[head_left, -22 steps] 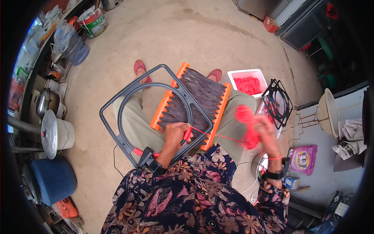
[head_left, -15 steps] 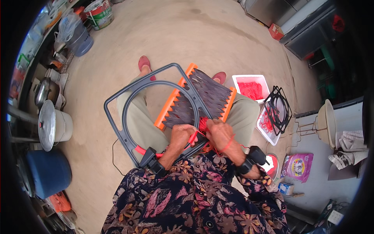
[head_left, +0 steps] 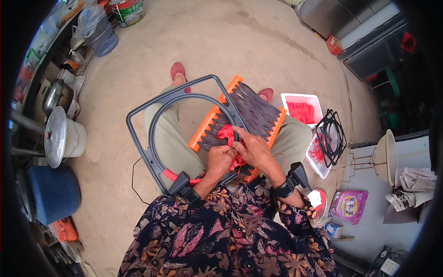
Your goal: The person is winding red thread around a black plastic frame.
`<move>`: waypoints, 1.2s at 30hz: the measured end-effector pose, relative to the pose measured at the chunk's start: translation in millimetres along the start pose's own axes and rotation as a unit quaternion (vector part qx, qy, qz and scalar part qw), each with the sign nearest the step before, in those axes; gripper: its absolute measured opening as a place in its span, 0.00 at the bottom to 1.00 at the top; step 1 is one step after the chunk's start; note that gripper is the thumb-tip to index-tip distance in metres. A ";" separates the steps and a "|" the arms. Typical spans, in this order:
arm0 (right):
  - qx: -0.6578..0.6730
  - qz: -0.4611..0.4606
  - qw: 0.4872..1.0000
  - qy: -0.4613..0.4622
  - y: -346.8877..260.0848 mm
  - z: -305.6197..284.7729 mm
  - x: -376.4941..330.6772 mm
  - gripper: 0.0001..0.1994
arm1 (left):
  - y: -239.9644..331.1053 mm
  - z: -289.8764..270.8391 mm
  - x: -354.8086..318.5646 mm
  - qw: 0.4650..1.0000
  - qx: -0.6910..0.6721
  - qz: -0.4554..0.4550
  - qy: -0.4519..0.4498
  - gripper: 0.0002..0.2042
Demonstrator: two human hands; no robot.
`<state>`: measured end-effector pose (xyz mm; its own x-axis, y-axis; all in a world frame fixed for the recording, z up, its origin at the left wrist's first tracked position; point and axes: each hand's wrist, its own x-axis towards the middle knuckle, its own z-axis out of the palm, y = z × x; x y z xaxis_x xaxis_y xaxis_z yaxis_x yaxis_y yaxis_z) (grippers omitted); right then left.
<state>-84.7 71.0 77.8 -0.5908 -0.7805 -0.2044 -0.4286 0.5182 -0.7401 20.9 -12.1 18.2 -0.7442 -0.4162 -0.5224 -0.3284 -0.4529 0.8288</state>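
A dark grey square frame (head_left: 149, 156) with a round opening rests across my lap, with a strip of red (head_left: 170, 174) around part of its ring. At the frame's right side, my left hand (head_left: 220, 159) is closed, pinching red cord against the bar. My right hand (head_left: 253, 147) curls over a bunched red cord (head_left: 225, 132) beside it, thumb and fingers near the left hand's fingertips. The fingers partly hide the cord. Beneath the hands lies a panel of dark jagged strips (head_left: 253, 105) between two orange rails (head_left: 206, 125).
To the right stand a white tray of red cord (head_left: 300, 112) and another white tray (head_left: 324, 174) with red cord and black frames (head_left: 330, 137). A lidded pot (head_left: 76, 138) and blue barrel (head_left: 54, 196) stand left. A purple bag (head_left: 349, 206) lies at lower right.
My right hand has moved up and curled over the cord, and the red bunch now shows above the hands. The taut strand between the hands no longer shows.
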 end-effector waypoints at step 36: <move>0.175 0.229 0.760 0.583 288.5 -211.9 -413.2 0.14 | 11.8 -7.8 11.6 0.987 -0.113 -0.087 -0.070 0.08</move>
<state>-109.0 617.2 84.5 -0.9144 0.3999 0.0629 0.0927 0.3581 -0.9291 13.0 -28.4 20.4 -0.7664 -0.2096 -0.6072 -0.3328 -0.6789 0.6545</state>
